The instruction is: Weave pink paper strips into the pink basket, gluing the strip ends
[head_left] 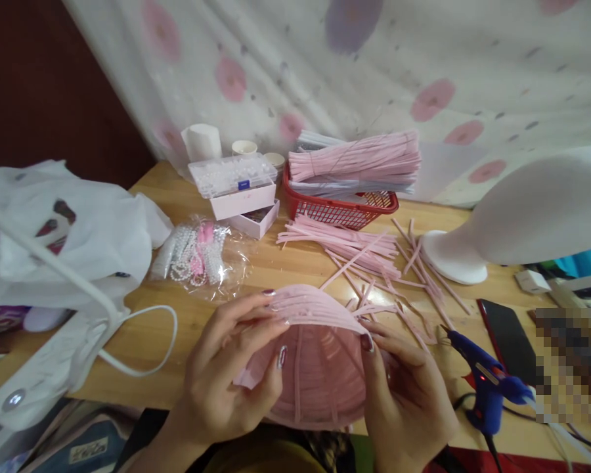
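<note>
In the head view, your left hand and right hand both grip the pink ribbed shell at six o'clock, fingers closed on it. From there, the blue glue gun sits at three o'clock, the red basket at twelve.

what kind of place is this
Probably a small craft workspace, perhaps at home: a blue glue gun sits on the wooden table, near loose pink strips and a red basket holding bundled strips.
</note>
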The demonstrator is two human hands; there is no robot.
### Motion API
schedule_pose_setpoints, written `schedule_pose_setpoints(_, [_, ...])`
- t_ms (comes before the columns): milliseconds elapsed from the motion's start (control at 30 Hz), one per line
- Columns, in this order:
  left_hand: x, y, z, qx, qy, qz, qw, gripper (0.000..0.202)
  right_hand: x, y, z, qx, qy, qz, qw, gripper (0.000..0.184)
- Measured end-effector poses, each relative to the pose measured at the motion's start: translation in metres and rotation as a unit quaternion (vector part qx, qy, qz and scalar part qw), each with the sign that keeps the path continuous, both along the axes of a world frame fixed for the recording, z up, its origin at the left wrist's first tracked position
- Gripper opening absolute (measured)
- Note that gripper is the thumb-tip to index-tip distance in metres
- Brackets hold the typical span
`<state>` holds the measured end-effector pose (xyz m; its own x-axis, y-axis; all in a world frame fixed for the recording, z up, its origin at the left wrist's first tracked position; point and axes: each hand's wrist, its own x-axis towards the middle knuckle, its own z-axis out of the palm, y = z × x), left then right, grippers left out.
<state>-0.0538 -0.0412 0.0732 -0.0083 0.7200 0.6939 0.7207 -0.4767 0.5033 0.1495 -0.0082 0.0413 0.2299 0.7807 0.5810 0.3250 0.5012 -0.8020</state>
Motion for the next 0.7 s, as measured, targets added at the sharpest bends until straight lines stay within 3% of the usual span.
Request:
schedule_pose_setpoints(500, [0.0, 0.003, -0.008, 0.048, 0.045, 0.026, 0.998, 0.034, 0.001, 0.003, -0.003, 0.002, -0.016, -0.011, 1.0, 0.011])
schedule_pose_setpoints(700, [0.0, 0.001, -0.024, 0.009, -0.111, -0.017, 0.994, 0.056, 0.003, 0.01, 0.002, 0.033, -0.043, -0.009, 0.998, 0.012])
